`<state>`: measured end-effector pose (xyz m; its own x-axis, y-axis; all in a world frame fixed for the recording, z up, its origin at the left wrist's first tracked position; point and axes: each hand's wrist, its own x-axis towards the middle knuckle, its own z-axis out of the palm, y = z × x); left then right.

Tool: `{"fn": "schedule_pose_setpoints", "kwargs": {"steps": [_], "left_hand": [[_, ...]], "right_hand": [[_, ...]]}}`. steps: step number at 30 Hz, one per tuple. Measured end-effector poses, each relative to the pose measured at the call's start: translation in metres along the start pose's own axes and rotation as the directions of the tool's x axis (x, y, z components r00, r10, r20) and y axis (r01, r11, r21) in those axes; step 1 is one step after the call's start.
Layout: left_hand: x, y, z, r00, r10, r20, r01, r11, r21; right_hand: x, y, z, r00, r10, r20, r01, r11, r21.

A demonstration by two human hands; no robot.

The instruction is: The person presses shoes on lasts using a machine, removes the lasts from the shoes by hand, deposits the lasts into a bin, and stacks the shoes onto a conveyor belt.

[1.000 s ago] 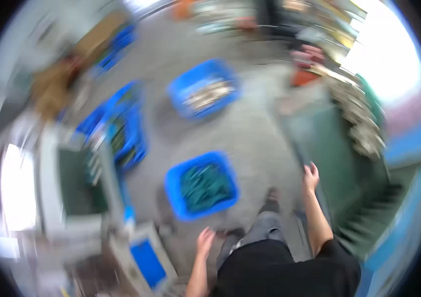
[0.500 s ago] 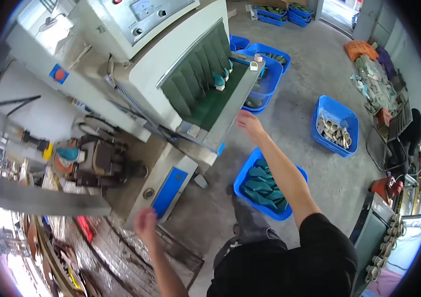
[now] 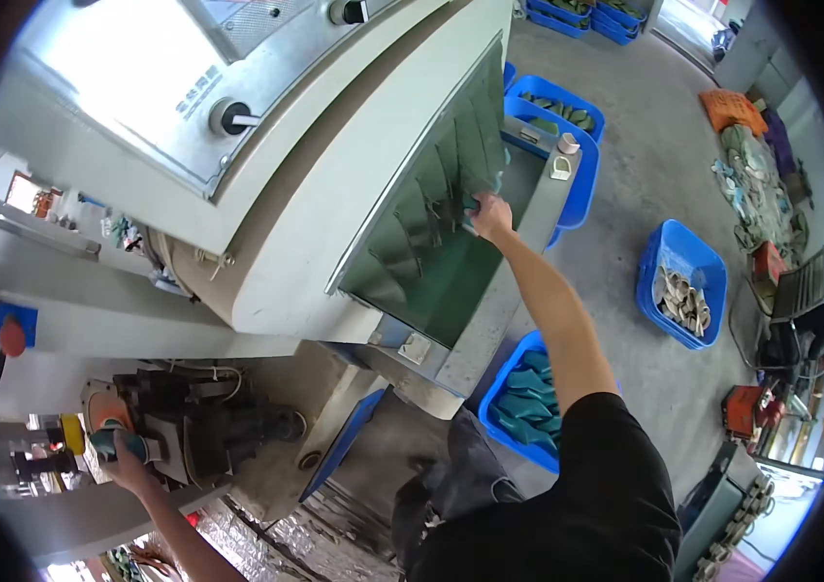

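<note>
At the pale machine's (image 3: 286,257) green strip curtain (image 3: 434,184), your right hand (image 3: 490,215) grips a half-hidden dark-teal piece (image 3: 471,206) (the curtain could snag it); your left hand (image 3: 128,469) grips a rounded teal piece (image 3: 104,443) beside dark machinery (image 3: 220,436), where split attention risks slipping.

An orange sack (image 3: 731,109) lies beside crumpled plastic sheeting (image 3: 753,179); a blue tub (image 3: 691,250) of pale pieces (image 3: 681,303) stands on the grey floor (image 3: 625,194).
</note>
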<state>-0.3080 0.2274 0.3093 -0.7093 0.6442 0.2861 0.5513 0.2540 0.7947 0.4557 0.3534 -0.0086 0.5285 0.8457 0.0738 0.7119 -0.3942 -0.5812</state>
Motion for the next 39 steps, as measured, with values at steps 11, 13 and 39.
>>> {"fn": "schedule_pose_setpoints", "kwargs": {"steps": [11, 13, 39], "left_hand": [[0.0, -0.026, -0.018, 0.989, 0.033, -0.147, -0.069, 0.967, -0.246], [-0.024, 0.015, 0.019, 0.993, 0.111, -0.031, -0.114, 0.99, -0.083], [-0.146, -0.081, -0.233, 0.991, -0.136, -0.018, 0.041, 0.42, -0.907]], "right_hand": [[-0.335, -0.025, -0.185, 0.71, 0.285, 0.644, -0.662, -0.041, 0.748], [-0.363, -0.077, -0.2, 0.762, 0.142, 0.632, -0.633, -0.042, 0.773], [-0.444, -0.611, -0.027, 0.458, -0.882, 0.11, 0.406, 0.318, 0.857]]}}
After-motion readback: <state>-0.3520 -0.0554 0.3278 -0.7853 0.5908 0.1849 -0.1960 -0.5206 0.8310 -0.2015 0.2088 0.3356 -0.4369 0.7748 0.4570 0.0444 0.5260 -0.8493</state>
